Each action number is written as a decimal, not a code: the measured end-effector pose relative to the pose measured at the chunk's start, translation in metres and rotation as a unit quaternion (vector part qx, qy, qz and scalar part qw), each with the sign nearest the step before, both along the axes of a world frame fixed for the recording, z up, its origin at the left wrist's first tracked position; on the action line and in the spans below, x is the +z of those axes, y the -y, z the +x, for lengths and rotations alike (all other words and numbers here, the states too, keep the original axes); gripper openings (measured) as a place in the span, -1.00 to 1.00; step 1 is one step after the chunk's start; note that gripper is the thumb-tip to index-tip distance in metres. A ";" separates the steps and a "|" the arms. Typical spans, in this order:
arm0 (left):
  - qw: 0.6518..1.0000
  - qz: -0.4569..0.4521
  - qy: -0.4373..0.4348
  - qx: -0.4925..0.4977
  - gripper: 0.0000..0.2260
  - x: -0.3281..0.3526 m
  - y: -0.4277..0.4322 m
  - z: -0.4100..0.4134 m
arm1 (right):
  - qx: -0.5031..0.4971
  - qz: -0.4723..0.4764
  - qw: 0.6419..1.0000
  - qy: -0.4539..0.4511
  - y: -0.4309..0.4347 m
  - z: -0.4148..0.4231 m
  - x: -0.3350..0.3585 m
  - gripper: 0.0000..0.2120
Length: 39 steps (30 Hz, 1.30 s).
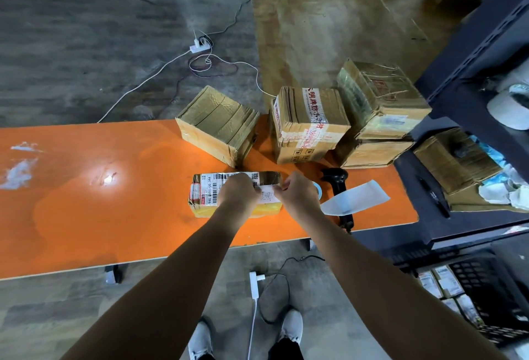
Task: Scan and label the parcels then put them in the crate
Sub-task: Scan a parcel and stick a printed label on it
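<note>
Parcel (206,192) lies long axis left-right; our left hand (237,192) and right hand (297,195) each pinch label (267,197) over its right half.

We count two hands (237,191) (297,192) with one label (267,197) between them, one parcel (204,190) beneath, four cardboard boxes (219,122) (309,119) (383,96) (372,153) beyond them, and one scanner (336,180) and one tape roll (320,191) to their right.

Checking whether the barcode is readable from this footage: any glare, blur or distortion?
Head view: a light reflection glares on the orange table left of the parcel; the wide-angle lens bows the table edges; the barcode print is soft, partly covered by the left hand.
</note>
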State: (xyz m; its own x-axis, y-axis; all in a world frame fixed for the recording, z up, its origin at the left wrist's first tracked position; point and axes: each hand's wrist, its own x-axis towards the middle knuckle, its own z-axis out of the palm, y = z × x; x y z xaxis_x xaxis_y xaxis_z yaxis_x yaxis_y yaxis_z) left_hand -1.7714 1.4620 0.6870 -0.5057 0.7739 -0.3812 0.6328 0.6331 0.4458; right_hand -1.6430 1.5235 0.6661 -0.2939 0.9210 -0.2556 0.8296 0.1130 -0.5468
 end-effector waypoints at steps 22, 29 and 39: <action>0.988 0.137 0.058 0.028 -0.11 -0.032 0.087 -0.068 | 0.123 -0.089 0.980 -0.132 0.014 0.010 -0.024 -0.17; 0.978 0.187 0.079 -0.055 -0.13 -0.012 0.092 -0.075 | 0.012 -0.031 0.990 -0.139 0.065 0.024 0.016 -0.13; 0.923 0.244 0.125 -0.271 -0.24 0.029 0.111 0.038 | -0.220 0.042 0.968 -0.117 0.180 0.148 0.059 -0.14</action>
State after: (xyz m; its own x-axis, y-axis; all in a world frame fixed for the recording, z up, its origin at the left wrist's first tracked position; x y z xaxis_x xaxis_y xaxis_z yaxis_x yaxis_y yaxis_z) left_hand -1.7333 1.3513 0.7157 0.0617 0.9977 0.0272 0.6361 -0.0603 0.7692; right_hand -1.4946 1.3433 0.7253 0.0905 0.9849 -0.1477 0.6621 -0.1703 -0.7298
